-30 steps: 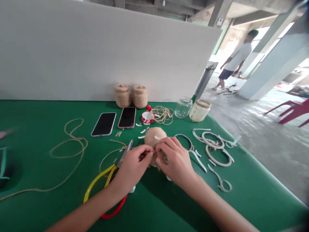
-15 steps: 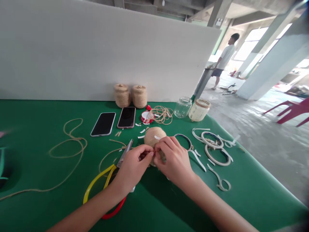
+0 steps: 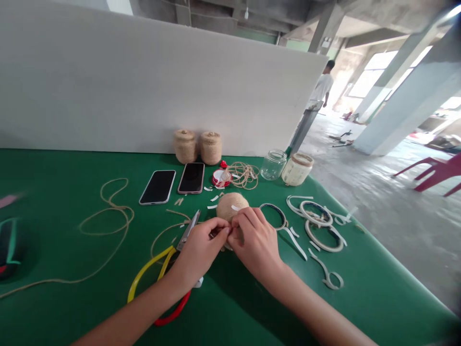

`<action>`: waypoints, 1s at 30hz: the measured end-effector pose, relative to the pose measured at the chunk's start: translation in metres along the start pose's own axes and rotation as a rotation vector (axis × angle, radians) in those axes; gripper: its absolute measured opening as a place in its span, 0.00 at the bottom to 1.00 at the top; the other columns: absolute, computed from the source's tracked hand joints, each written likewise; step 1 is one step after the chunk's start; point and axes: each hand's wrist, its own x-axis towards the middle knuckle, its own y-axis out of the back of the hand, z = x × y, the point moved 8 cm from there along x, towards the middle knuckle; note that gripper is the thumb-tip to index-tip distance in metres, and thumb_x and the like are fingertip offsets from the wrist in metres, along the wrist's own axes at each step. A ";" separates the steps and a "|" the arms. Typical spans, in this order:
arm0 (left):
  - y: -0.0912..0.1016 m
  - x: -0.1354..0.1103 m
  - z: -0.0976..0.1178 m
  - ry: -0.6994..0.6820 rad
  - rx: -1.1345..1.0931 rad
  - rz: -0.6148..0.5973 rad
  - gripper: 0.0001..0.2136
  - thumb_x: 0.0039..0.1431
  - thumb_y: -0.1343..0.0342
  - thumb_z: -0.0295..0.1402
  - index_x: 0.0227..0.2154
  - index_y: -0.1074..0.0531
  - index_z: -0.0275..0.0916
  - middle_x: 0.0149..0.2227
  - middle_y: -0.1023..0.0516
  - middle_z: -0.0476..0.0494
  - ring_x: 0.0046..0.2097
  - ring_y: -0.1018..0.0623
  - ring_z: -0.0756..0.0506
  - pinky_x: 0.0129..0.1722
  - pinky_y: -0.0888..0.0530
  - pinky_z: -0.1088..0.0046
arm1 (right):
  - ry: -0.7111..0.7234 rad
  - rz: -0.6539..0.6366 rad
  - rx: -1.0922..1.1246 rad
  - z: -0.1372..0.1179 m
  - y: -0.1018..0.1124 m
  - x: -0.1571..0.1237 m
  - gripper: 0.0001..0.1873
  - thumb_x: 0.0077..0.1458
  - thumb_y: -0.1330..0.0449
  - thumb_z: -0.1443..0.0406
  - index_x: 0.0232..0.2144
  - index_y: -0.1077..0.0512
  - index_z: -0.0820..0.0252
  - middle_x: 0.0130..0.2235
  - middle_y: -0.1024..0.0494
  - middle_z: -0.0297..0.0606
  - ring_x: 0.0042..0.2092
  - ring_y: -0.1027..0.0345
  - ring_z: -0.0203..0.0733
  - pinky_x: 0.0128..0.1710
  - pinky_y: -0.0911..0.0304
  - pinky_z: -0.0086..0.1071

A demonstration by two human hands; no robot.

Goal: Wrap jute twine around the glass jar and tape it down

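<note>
A rounded twine-covered object (image 3: 228, 205) sits in the middle of the green table, with a white strip (image 3: 236, 208) on its near top. My left hand (image 3: 201, 247) and my right hand (image 3: 255, 240) meet at its near side, both with fingers pinched and the fingertips touching or nearly so. Whatever lies between them is too small and hidden to make out. Scissors (image 3: 189, 229) with yellow and red handles lie partly under my left wrist. Beside them a length of twine (image 3: 158, 235) curls on the table.
Two phones (image 3: 157, 187) lie behind, near two twine-wrapped jars (image 3: 185, 146). A red-and-white spool (image 3: 221, 178), a heap of twine (image 3: 245, 174), a glass jar (image 3: 273, 165) and a whitish jar (image 3: 297, 169) stand farther right. Tape rolls (image 3: 316, 214) and loose strips lie right. A person (image 3: 324, 86) is beyond the panel.
My hands stay pinched together at the twine-covered object with hardly any movement. The view has tilted slightly, and the person in the background has moved left, partly behind the panel.
</note>
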 end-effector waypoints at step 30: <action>-0.007 0.008 -0.005 -0.085 -0.001 -0.011 0.06 0.54 0.53 0.31 0.24 0.36 0.38 0.22 0.38 0.53 0.26 0.36 0.51 0.24 0.39 0.77 | 0.104 -0.041 -0.009 -0.002 0.001 0.003 0.05 0.51 0.46 0.70 0.24 0.34 0.60 0.29 0.31 0.36 0.34 0.40 0.39 0.31 0.44 0.31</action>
